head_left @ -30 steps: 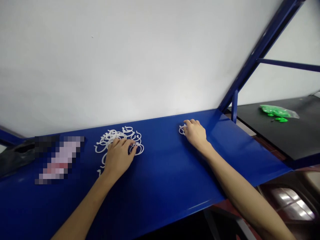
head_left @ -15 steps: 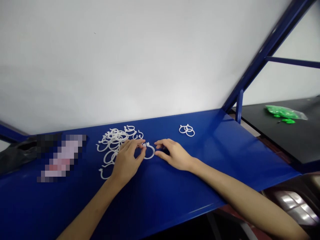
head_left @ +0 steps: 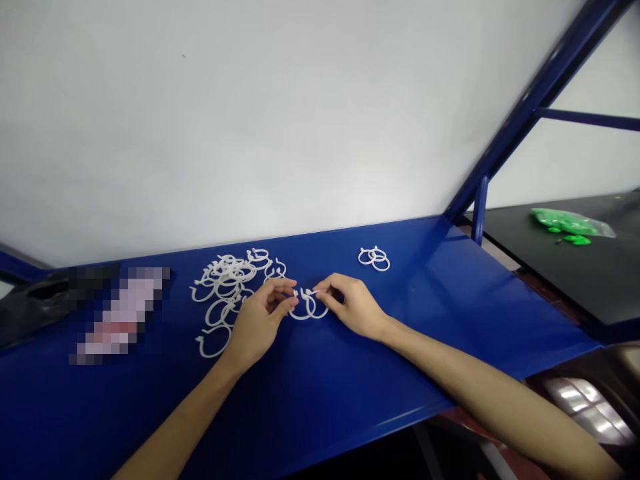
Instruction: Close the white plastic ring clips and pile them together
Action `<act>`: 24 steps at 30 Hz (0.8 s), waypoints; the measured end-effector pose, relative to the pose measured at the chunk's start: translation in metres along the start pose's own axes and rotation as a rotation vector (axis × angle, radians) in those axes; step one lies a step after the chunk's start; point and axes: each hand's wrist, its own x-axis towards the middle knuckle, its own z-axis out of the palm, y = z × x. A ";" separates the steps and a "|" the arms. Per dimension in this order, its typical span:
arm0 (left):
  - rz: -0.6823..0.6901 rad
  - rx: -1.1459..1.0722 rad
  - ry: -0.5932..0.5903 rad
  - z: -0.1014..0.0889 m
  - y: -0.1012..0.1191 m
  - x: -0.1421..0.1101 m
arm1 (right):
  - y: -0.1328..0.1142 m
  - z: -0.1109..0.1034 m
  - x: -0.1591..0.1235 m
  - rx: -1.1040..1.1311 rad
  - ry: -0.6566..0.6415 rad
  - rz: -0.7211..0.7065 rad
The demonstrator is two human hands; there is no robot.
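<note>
My left hand (head_left: 265,313) is closed, with thumb and forefinger pinching a white plastic shower curtain ring (head_left: 300,318) by its left side. A second curtain ring (head_left: 323,315) overlaps it, and my right hand (head_left: 354,307) pinches this one near its upper right. Both rings are open at the top, with small knobbed ends; whether they are linked I cannot tell. Beside and behind my left hand lies a loose pile of similar white rings (head_left: 230,270), partly covered by that hand. Two more rings (head_left: 381,268) overlap on the table beyond my right hand.
The blue table (head_left: 480,307) meets a pale wall (head_left: 300,133) at the back. A pixelated pale packet (head_left: 125,307) and a black bag (head_left: 30,307) lie at left. Blue frame bars rise at right, before a black table (head_left: 575,280) bearing a bag of green pieces (head_left: 565,221).
My right hand has closed on one of the two rings, where before it was open beside them. The rings have spread apart sideways, and the right one now sits further right.
</note>
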 end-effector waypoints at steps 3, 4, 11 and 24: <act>0.089 0.218 0.060 -0.003 -0.001 0.001 | 0.001 -0.001 0.001 -0.026 0.044 -0.004; 0.141 0.296 0.082 -0.003 -0.001 0.001 | 0.001 -0.001 0.001 -0.023 0.047 0.002; 0.427 0.556 0.180 0.002 0.006 -0.004 | -0.004 0.000 -0.002 0.013 0.059 -0.025; 0.369 0.389 0.151 0.012 0.010 -0.017 | -0.007 -0.002 -0.011 -0.086 -0.127 -0.291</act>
